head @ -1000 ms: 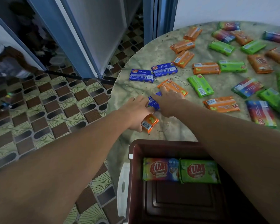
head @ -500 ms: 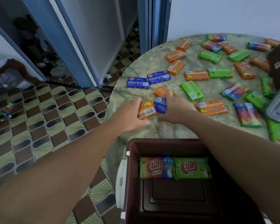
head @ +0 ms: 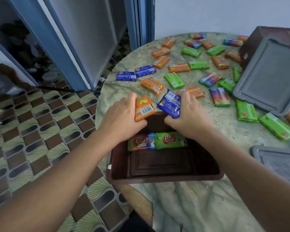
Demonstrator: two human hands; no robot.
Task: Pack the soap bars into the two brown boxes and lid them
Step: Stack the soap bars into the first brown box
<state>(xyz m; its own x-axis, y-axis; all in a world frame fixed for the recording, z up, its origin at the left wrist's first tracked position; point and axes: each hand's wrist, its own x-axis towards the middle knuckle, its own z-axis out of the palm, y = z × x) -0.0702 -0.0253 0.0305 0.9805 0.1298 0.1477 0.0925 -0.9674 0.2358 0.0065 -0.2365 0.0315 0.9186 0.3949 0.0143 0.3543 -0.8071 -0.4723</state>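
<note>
My left hand [head: 122,114] grips an orange soap bar [head: 143,108] above the far rim of the near brown box [head: 157,177]. My right hand [head: 189,118] grips a blue soap bar [head: 170,103] beside it, also over that rim. Inside the box two bars lie flat against the far wall: a multicoloured one [head: 141,142] and a green one [head: 172,139]. A second brown box [head: 264,41] stands at the table's far right. Several orange, green, blue and multicoloured bars lie scattered on the round marble table [head: 191,206].
A grey lid [head: 269,77] leans against the second box. Another grey lid [head: 281,163] lies flat at the right edge. The table's left edge drops to a patterned tile floor [head: 40,131], with a blue door frame [head: 57,39] behind.
Both hands lifted their bars off the table and drew them back toward me, from beyond the box to above its far rim. The view shifted, showing the second box and lids.
</note>
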